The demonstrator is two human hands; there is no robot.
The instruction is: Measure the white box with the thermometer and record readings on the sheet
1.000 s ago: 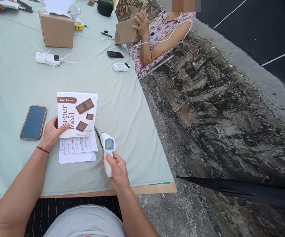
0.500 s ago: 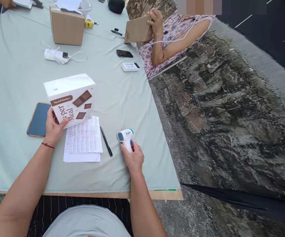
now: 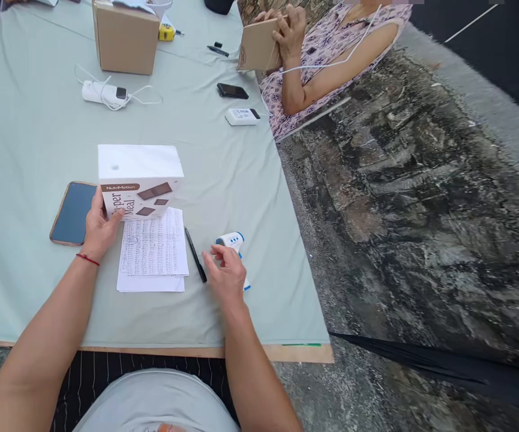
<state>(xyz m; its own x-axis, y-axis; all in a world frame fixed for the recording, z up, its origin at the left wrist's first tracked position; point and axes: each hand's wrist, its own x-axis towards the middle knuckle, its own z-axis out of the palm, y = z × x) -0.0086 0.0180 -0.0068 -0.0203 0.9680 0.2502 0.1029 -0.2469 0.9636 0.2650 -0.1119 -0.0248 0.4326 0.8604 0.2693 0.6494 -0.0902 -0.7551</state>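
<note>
Box of white card (image 3: pixel 140 165), rectangular and printed with brown chocolate pieces and the word NutriMotion, is in the person's left hand (image 3: pixel 101 228), over the upper end of white sheets of dense print (image 3: pixel 155 246). The thumb presses on the printed front and the fingers go round the left side, so that edge is pinched between them. The plain top face is turned up to view and the front looks foreshortened; whether the base touches anything cannot be told. A thin red cord bracelet (image 3: pixel 87 260) circles the left wrist.

The person's right hand (image 3: pixel 227 273) has its fingers loosely bent and parted, with nothing pinched between them. It covers part of a white and blue handheld thermometer (image 3: pixel 231 240), which lies on the pale green tablecloth (image 3: pixel 196 162); whether skin touches the plastic cannot be told. Between that hand and the sheets lies a slim black pen (image 3: pixel 195 254), slanting.

Just beside the left hand, a dark-screened phone in a brown-edged case (image 3: pixel 74 213) lies flat. Farther up the cloth are a white oblong device wound with white cable (image 3: pixel 99 93), a brown cardboard carton (image 3: pixel 126 39) and a yellow tape measure (image 3: pixel 166 32). Near the right edge a black phone (image 3: pixel 233 90) and a white flat device with a dark end (image 3: pixel 243 116) lie close together. Beyond them, a co-worker in a pink patterned sleeveless top (image 3: pixel 317 51) holds a tilted brown cardboard box (image 3: pixel 259 47)
</note>
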